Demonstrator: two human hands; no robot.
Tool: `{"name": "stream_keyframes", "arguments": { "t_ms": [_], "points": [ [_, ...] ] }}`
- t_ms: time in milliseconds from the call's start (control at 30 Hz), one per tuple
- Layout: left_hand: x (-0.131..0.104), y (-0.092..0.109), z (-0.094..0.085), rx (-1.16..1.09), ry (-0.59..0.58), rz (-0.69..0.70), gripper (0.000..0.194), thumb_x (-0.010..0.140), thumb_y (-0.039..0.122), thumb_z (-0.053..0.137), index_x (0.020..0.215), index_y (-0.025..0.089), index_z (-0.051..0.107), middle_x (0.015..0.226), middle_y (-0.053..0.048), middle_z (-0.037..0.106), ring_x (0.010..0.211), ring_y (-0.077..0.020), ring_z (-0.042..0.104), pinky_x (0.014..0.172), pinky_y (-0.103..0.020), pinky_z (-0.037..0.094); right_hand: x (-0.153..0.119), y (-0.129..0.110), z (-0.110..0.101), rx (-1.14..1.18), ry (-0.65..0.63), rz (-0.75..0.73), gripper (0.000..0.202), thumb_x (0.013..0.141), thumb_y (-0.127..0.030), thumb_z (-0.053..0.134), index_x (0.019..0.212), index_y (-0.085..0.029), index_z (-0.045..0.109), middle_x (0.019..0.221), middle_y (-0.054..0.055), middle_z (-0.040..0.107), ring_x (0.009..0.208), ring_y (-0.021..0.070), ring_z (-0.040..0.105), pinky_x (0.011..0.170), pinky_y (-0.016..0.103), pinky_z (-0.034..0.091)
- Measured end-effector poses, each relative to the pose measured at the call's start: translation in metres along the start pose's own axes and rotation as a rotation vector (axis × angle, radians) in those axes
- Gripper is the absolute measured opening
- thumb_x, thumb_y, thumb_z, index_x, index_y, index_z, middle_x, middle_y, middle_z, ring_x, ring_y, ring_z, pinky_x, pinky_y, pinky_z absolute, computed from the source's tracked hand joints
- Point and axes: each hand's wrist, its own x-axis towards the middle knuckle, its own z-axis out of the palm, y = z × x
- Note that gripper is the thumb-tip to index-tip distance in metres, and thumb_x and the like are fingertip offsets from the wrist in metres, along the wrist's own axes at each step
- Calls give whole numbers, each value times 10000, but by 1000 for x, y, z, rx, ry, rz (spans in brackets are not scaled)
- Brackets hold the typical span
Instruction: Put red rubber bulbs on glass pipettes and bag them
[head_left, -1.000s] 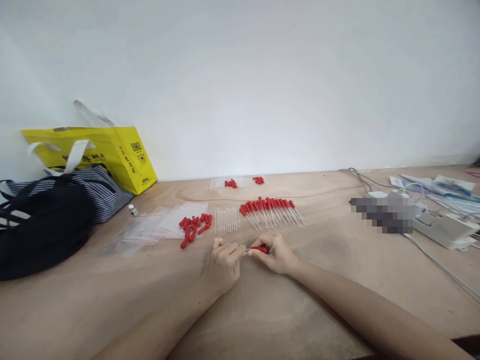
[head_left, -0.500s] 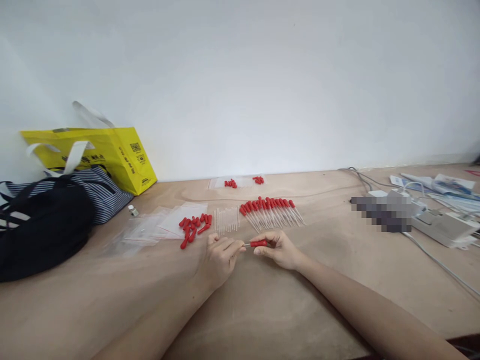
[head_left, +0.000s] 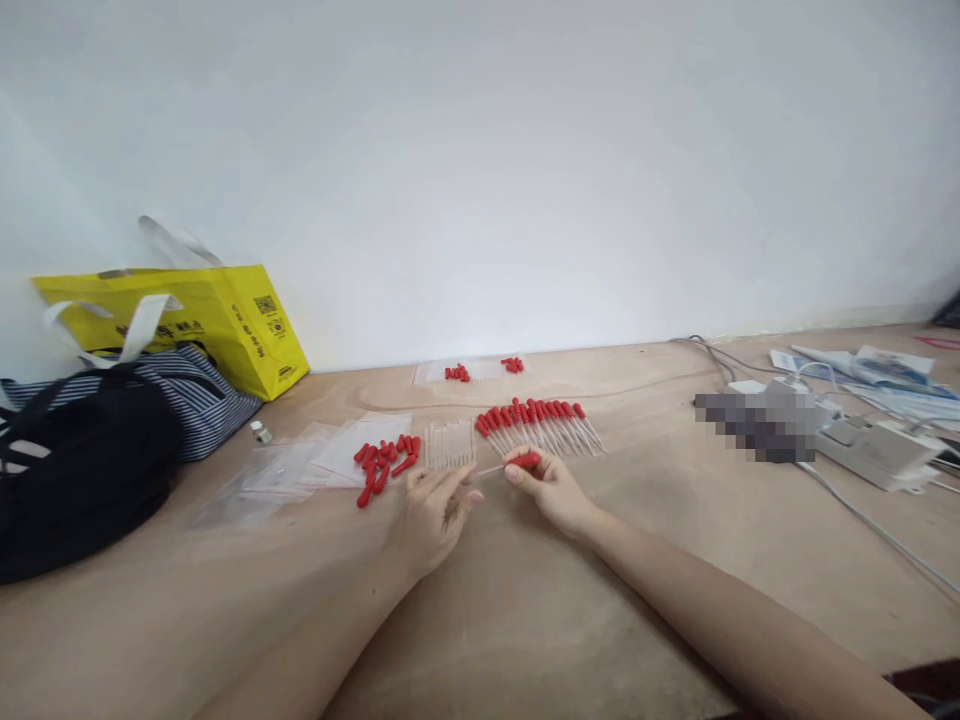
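Note:
My right hand is closed on a dropper, gripping its red rubber bulb. The clear tube points left toward my left hand, whose thumb and fingers are apart with nothing between them. Beyond my hands lies a fanned row of assembled droppers, red bulbs away from me. Loose clear tubes lie side by side just past my left fingers. To their left is a pile of loose red rubber bulbs, partly on clear plastic bags.
Near the wall lies another clear bag with red bulbs. At left stand a yellow bag, a striped bag, a black bag and a small bottle. A power strip, cables and papers occupy the right.
My left hand has let go of the dropper's tube and opened, moving slightly left. My right hand has lifted the dropper a little away from me, toward the row.

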Motion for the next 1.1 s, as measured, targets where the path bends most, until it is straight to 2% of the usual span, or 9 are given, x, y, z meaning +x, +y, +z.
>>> {"name": "stream_keyframes", "arguments": {
  "t_ms": [100,233,367,500,633,800,933,1100],
  "points": [
    [0,-23,-13,141,12,-169,271,820,316,428,1041,180,505,991,-73,607,888,-215,550,785,-375,314,26,-2,-15,-105,144,12,332,645,-457,581,815,-199,459,654,-35,499,575,95,487,580,236,417],
    [-4,-52,-32,339,-64,-378,188,740,345,526,858,205,569,917,-66,582,895,-259,527,719,-376,360,64,-5,-30,-242,175,51,236,733,-357,476,885,-189,411,639,-37,473,574,100,493,596,247,420],
    [-4,-57,-44,421,-199,-530,203,708,353,556,830,190,564,890,-67,537,853,-241,526,699,-333,387,85,-5,-27,-484,165,122,374,725,-234,486,1064,-147,354,685,-8,519,601,131,520,598,266,414],
    [-3,-54,-46,417,-307,-617,221,708,361,556,851,192,555,883,-57,516,865,-228,519,717,-307,393,93,-3,-10,-760,151,142,452,650,-172,585,1059,-133,398,844,71,570,820,195,548,717,291,395],
    [-4,-59,-44,422,-312,-595,188,739,329,530,863,191,562,889,-55,513,869,-216,516,717,-294,393,97,1,6,-981,193,165,380,680,-216,579,1018,-144,422,940,127,575,926,257,531,736,335,386],
    [-4,-64,-36,478,-248,-527,215,762,339,509,903,207,605,887,-54,536,881,-220,500,733,-302,382,95,4,12,-1161,235,156,319,718,-301,563,972,-156,436,924,132,591,908,279,548,693,343,395],
    [-1,-65,-27,509,-223,-494,196,771,341,501,842,209,629,870,-54,553,875,-221,497,726,-310,371,90,8,11,-1233,253,120,325,718,-357,573,942,-155,453,886,118,598,857,264,567,660,321,398],
    [0,-65,-24,521,-184,-430,139,781,281,491,790,193,597,877,-53,580,871,-227,502,694,-318,353,83,9,10,-1223,276,8,274,771,-352,512,931,-131,489,971,156,560,884,253,543,713,335,381]
  ]
}}
